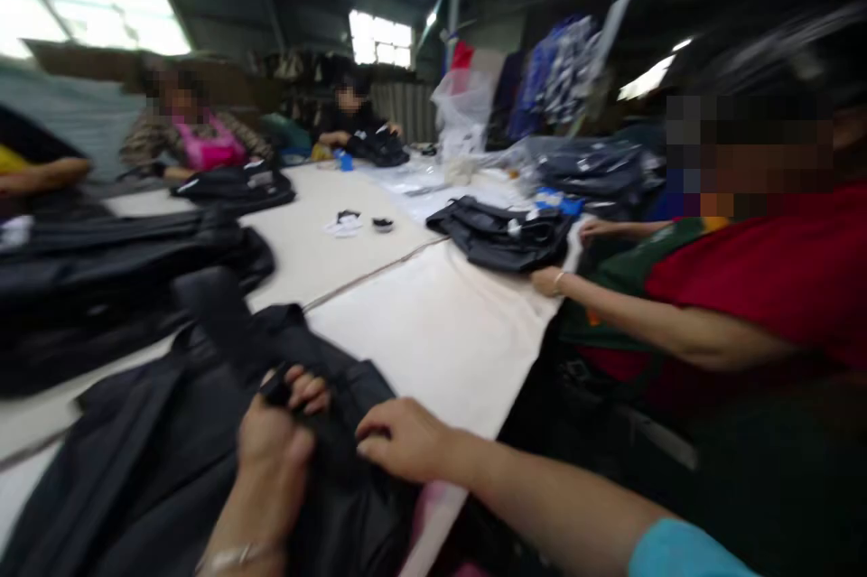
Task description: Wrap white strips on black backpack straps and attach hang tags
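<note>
A large black garment (169, 432) is spread at the near end of the table, its kind not clear under the blur. My left hand (277, 432), with a bracelet at the wrist, is closed around a dark fold of it. From that fist a wide black strip (213, 315) of cloth stands up and leans left. My right hand (410, 439) rests at the garment's right side, thumb and fingers curled together on the cloth. What lies between those fingertips is hidden.
On the pale table (406, 324) lie another dark garment pile (101, 288) at left and small black and white bits (349, 223). To the right, a co-worker in red (765, 279) handles a folded black garment (508, 234). Other people work across the table, near a plastic bag (464, 112).
</note>
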`<state>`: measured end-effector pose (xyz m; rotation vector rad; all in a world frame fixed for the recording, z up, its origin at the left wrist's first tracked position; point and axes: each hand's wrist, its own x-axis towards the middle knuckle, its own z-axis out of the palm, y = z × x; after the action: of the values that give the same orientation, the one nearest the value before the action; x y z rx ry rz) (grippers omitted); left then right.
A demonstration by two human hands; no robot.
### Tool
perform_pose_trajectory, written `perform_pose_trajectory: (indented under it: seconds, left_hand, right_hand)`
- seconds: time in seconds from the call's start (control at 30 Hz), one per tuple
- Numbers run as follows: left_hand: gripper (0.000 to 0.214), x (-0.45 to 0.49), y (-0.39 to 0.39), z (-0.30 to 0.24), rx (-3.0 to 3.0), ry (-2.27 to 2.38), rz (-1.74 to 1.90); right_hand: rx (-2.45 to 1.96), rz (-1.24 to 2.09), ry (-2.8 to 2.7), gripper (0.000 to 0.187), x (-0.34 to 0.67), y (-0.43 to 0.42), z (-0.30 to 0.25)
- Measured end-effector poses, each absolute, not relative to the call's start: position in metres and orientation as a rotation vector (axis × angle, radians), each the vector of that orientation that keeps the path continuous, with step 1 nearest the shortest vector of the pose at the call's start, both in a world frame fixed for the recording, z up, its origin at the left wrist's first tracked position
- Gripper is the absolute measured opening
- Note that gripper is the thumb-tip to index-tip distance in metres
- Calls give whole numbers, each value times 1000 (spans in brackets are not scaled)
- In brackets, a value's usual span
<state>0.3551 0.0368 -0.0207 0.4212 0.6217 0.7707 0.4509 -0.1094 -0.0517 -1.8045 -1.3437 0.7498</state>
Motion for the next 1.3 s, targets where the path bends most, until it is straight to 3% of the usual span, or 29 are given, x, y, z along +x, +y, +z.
perform_pose_trajectory:
  seconds: [0.1,0.2,0.43,0.6,0.83,1.1,1.3]
  left_hand:
    - [33,346,47,-41,291,599,754]
    - [32,344,54,-55,241,582,763]
    - [34,341,51,-53,160,554,734]
    - [33,341,53,-50,240,582,755]
    - [31,342,57,-46,335,651,790]
    - [31,356,92,-36,345,928,807]
    - [32,363,99,-19,409,880,701]
  right_hand:
    - [-1839,710,-1418,19,449,-106,-52]
    - [-1812,892,-1274,21,450,-98,-62]
    - [-1697,969,-1182,20,442,-88,-74]
    - [-1748,756,-1475,22,450,-74,-53]
    - [-1677,1163,-1170,22,440,-50,-57]
    - [-1692,717,-1122,35,423,-64,-66]
    - [-1239,1361,-861,35,445,-81,-65]
